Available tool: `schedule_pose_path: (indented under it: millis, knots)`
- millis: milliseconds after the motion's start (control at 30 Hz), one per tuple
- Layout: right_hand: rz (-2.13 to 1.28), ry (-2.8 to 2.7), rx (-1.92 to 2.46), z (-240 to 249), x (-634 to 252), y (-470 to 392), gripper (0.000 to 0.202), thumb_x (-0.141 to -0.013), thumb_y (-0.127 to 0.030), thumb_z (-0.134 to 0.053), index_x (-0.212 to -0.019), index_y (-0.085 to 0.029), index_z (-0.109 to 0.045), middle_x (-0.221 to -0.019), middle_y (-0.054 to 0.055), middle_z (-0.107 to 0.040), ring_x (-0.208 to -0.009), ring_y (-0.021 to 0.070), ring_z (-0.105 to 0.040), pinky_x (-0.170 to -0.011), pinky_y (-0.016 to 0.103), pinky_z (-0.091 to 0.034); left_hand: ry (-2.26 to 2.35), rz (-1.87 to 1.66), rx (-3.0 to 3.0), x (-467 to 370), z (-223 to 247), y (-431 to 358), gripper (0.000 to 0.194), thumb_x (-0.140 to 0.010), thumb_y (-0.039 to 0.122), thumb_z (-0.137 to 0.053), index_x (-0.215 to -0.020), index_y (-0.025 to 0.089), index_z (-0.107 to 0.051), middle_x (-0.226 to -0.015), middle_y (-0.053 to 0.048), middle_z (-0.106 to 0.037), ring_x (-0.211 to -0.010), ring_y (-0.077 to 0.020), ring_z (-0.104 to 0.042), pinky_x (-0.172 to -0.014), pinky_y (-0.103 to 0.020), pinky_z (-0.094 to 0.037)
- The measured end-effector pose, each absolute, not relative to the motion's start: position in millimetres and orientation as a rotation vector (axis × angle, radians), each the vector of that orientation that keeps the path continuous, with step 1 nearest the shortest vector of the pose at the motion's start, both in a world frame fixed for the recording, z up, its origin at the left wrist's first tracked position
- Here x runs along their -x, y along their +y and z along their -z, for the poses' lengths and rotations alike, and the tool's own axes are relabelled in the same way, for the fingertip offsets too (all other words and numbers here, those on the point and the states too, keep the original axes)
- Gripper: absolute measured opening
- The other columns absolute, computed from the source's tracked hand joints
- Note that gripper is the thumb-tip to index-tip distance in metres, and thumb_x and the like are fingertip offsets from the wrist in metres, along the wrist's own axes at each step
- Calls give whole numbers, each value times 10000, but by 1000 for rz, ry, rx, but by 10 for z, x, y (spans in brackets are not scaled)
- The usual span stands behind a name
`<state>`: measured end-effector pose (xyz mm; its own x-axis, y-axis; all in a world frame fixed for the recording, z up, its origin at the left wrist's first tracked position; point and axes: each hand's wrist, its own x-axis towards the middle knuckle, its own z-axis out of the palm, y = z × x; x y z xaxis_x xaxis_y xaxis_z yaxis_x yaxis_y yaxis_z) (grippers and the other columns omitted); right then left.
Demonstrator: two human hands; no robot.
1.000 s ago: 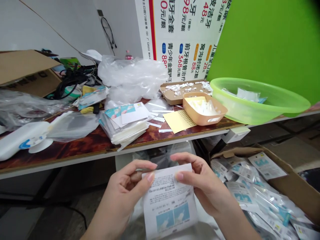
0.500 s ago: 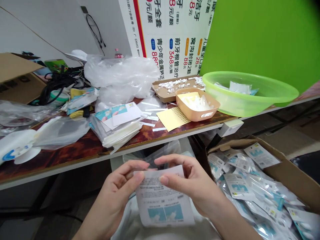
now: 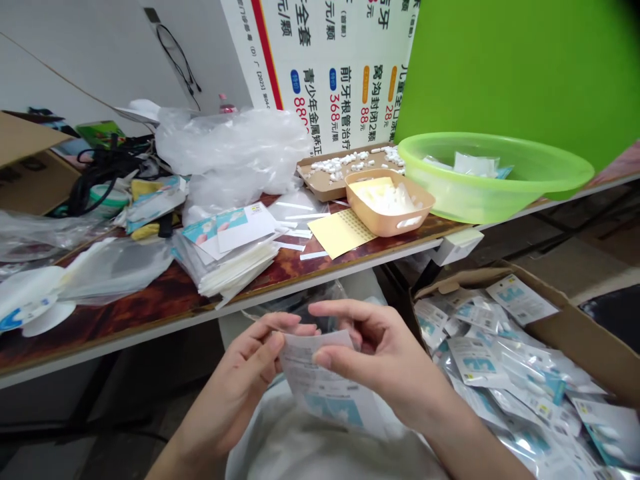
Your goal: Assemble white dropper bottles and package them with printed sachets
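Note:
A printed white card (image 3: 325, 383) with blue pictures on its lower part hangs between my hands above my lap. My left hand (image 3: 250, 373) pinches its upper left corner with thumb and fingers. At the card's upper right, my right hand (image 3: 385, 360) has its thumb on the printed face and its index finger stretched over the top edge. Clear plastic (image 3: 325, 293) shows behind the fingertips; how it is held is hidden.
On the table (image 3: 165, 313) lie stacked cards and bags (image 3: 240, 267), a yellow sheet (image 3: 340, 233), an orange bowl (image 3: 390, 223), a cardboard tray (image 3: 320, 190) of white pieces and a green basin (image 3: 450, 197). A carton (image 3: 575, 327) of filled packets stands at right.
The card has tilted and bent, its lower edge shifting right and up. My left fingers have moved right behind its top edge. The view has shifted slightly.

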<state>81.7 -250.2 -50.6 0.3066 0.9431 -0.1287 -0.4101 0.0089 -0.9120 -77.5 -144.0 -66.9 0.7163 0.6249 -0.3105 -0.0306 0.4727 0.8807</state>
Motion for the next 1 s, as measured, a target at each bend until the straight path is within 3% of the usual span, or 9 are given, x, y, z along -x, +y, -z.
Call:
schedule_pose_path:
  millis: [200,467,633,833,1000]
  knots:
    - [-1129,-685,1127,524,-849,-2519,386,-667,-245,-809,-1047,-210,-749,-589,-89,-347,-539,56,-288,-490,210,-253,693,-415,-981,757,726,-1424,166,-878,329,-696,-1021,246,-709,-1009,-49,-787,-850,-176,-692,-742,-250,-543]
    - [-1092,-719,1161,591,-809,-2545,506,-685,-254,-792,-1176,-212,-678,-677,-71,-378,-592,73,-348,-530,223,-298,732,-402,-990,778,759,-1423,184,-859,336,-719,-1024,253,-715,-893,-24,-762,-775,-141,-649,-701,-208,-517]
    - [-1136,-676,1069,623,-796,-2566,606,-712,-230,-786,-1268,-268,-548,-738,-77,-395,-608,73,-335,-545,217,-306,742,-386,-973,763,766,-1431,195,-851,356,-726,-1017,254,-719,-825,-13,-738,-715,-129,-621,-661,-203,-511]
    - [-932,-764,1057,714,-776,-2629,524,-816,-187,-711,-1212,-340,-402,-822,-75,-447,-651,82,-393,-578,209,-342,757,-382,-941,760,766,-1441,214,-814,360,-765,-990,242,-731,-800,-20,-739,-694,-131,-619,-638,-202,-509]
    - [-926,-797,1081,730,-777,-2649,480,-849,-222,-681,-1228,-329,-406,-814,-65,-437,-676,97,-409,-589,217,-361,747,-389,-950,762,763,-1437,222,-815,366,-762,-991,234,-728,-791,-19,-732,-684,-132,-619,-636,-212,-511]
